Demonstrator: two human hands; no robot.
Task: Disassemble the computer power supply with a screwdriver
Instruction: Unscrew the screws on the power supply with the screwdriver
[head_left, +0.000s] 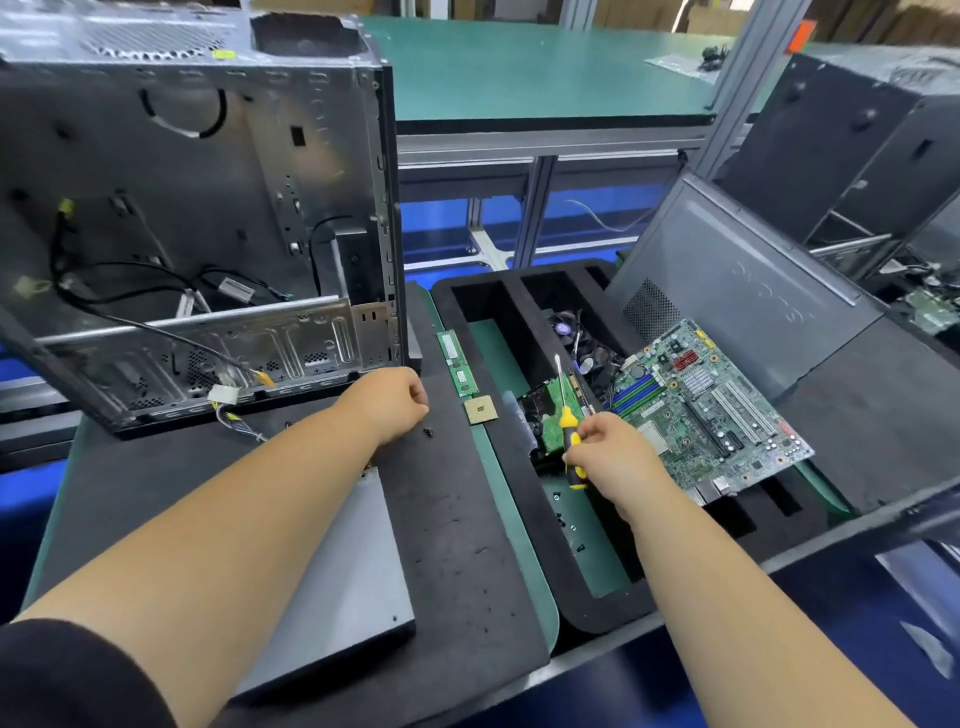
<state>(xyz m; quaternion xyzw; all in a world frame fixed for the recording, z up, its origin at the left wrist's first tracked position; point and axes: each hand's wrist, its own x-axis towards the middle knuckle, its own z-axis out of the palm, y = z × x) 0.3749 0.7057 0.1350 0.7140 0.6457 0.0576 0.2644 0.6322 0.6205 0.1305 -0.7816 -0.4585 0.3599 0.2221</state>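
One screwdriver (567, 433), with a yellow-and-black handle, is gripped in the right hand (605, 449); its fingers (586, 434) are curled round the handle and the shaft points up and away from them. The left hand (387, 402) is held over the black mat (457, 519) with its fingers curled in; whether anything is pinched in them cannot be told. One small black screw (428, 431) lies on the mat just beside the left fingers. One grey power supply box (343, 582) lies flat on the mat below the left forearm, well behind the left fingers. One open computer case (197, 218) stands beyond the left hand, with loose cables inside. Between the two hands, two memory sticks (457, 364) are laid end to end and one square processor chip (480, 409) lies just nearer. One black foam tray (519, 467) sits under the right hand; several loose screws (569, 525) are scattered in its compartment behind the right fingers. One motherboard (706, 405) rests tilted on the tray just right of the right fingers, and one cooling fan (571, 332) is seen beyond them. One grey side panel (737, 280) leans at the tray's far right.
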